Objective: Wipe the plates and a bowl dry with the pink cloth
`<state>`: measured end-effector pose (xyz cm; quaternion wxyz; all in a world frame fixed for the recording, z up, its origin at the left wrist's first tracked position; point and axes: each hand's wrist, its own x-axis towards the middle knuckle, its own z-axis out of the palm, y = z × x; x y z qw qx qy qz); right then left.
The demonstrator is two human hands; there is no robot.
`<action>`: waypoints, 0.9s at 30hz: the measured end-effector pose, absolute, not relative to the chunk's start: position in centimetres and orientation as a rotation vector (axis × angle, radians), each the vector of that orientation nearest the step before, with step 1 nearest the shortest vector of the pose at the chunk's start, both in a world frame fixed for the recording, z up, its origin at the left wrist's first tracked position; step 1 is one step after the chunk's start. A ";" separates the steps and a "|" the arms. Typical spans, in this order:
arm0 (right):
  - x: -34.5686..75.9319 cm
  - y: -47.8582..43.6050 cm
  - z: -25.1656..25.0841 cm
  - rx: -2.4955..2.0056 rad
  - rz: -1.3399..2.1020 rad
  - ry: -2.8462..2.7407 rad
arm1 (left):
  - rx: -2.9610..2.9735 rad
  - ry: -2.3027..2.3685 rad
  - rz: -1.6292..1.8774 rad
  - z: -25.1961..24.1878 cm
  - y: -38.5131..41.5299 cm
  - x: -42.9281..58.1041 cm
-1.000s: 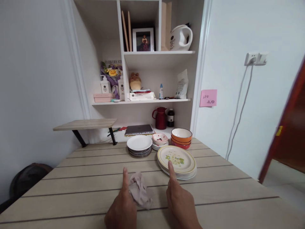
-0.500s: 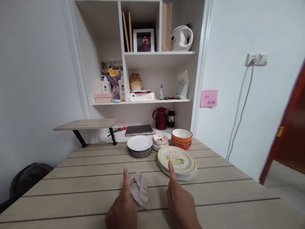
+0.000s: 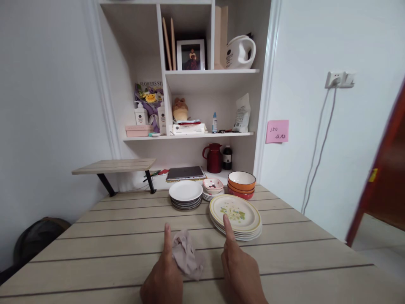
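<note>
Plainly, bowls and dishes gather at the back of the table (image 3: 95, 245): orange bowls (image 3: 242, 185) nest over a red one, the topmost showing a white interior and a thin dark rim, while a small pink-and-white dish (image 3: 213, 184) with red spots tops a little pile beside them. White shelves (image 3: 209, 71) behind hold a red jug (image 3: 214, 159) and a dark bottle (image 3: 227, 158) low down, and a pale pink box (image 3: 138, 131) further up on the left. The table is pale planks parted by dark lines. A soft, crumpled pinkish-grey cloth (image 3: 187, 257) lies on it just right of the person's left hand (image 3: 163, 274); whether they touch cannot be told. Smooth, round white plates (image 3: 185, 191) are stacked further back, and a cream stack of plates (image 3: 242, 209), yellow-rimmed and painted with green leaves, sits ahead of the right hand (image 3: 242, 268). Both hands point an index finger forward, the other fingers bent or hidden, so how closed each grip is, or whether it has hold of anything, cannot be told. Planks stretch left of the left hand, and rightward from the cream stack toward the table's slanting edge.
</note>
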<state>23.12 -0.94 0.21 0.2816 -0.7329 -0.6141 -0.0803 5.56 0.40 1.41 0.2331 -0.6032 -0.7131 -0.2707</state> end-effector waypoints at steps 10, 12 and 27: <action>23.0 -1.0 0.5 -1.971 -0.182 -1.635 | -1.695 -2.049 -0.677 1.5 0.4 5.5; 23.0 -1.0 0.5 -1.963 -0.179 -1.628 | -1.704 -2.031 -0.691 1.5 0.4 5.4; 23.0 -1.1 0.9 -1.969 -0.049 -1.657 | -1.726 -2.012 -0.766 1.2 0.6 5.3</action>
